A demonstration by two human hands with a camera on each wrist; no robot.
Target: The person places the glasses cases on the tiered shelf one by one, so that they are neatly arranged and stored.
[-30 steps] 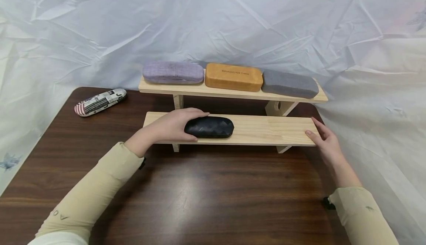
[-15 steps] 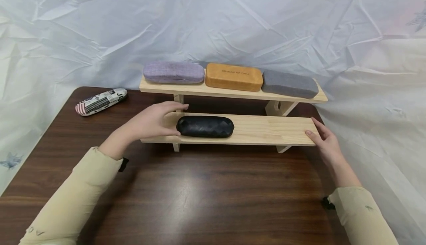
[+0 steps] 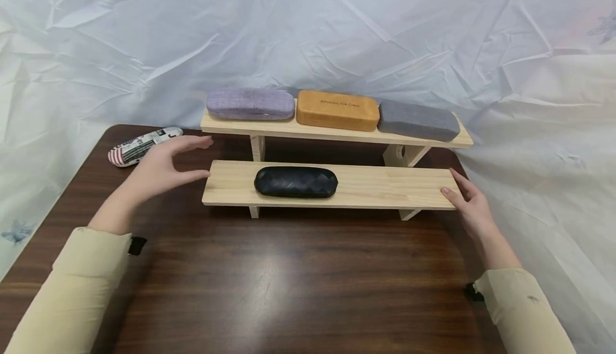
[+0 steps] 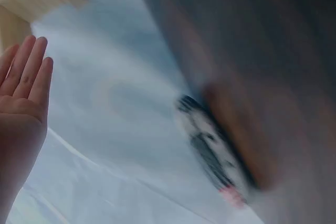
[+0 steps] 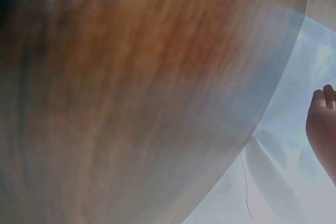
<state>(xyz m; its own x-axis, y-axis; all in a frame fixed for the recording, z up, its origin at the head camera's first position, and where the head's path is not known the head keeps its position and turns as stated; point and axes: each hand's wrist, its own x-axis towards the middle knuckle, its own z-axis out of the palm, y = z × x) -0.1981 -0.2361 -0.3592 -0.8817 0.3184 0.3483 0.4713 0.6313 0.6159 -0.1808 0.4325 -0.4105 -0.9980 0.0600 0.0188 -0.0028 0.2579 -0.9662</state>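
Note:
My left hand [image 3: 156, 171] is in the air at the left, fingers and thumb spread apart, holding nothing. Just behind it a newspaper-print glasses case [image 3: 129, 153] lies on the table, partly covered by the hand; the left wrist view shows this case blurred. A black quilted glasses case [image 3: 295, 182] rests on the lower board of a wooden two-tier rack [image 3: 375, 189], left of its middle. At that board's right end, my right hand [image 3: 474, 209] pinches the edge, thumb on top and fingers at the far corner. In the right wrist view only part of this hand shows.
On the upper board [image 3: 337, 136] stand a purple glasses case [image 3: 250, 105], an orange one [image 3: 338, 111] and a grey one [image 3: 418, 121] in a row. The rack stands on a dark wooden table [image 3: 289, 279]. A white sheet [image 3: 308, 33] hangs behind and at the right.
My left hand has let go of the black glasses case and moved left, off the lower board, toward the newspaper-print case. The right hand stays on the board's end.

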